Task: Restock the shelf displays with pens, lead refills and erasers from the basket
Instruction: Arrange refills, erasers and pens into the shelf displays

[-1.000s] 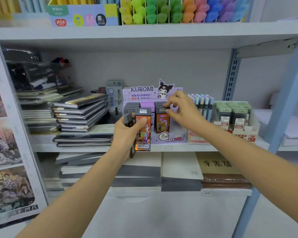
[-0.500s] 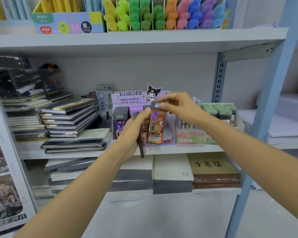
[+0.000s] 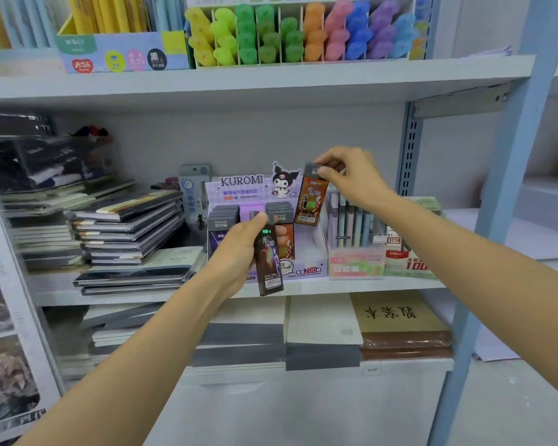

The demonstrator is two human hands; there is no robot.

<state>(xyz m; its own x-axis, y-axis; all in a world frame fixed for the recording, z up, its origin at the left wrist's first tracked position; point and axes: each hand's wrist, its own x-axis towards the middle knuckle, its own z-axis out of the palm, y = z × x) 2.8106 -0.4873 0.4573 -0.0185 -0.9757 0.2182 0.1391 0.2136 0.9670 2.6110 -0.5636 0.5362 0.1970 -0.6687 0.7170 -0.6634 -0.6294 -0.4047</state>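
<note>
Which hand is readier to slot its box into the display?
Probably the right hand: it pinches the orange box by its top, over the display. The left hand grips a dark box lower, in front.

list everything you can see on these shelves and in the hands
highlighters: many, yellow to purple, top shelf
pen box: one, blue-yellow, top shelf left
notebooks: stack, dark, middle shelf left
Kuromi display box: one, lilac, middle shelf centre
pastel pens: several, right of that box
green display: one, far right
brown book: one, lower shelf right
orange refill pack: one, above the box
dark refill pack: one, before the box
left hand: grips dark refill pack
right hand: pinches orange refill pack
</note>
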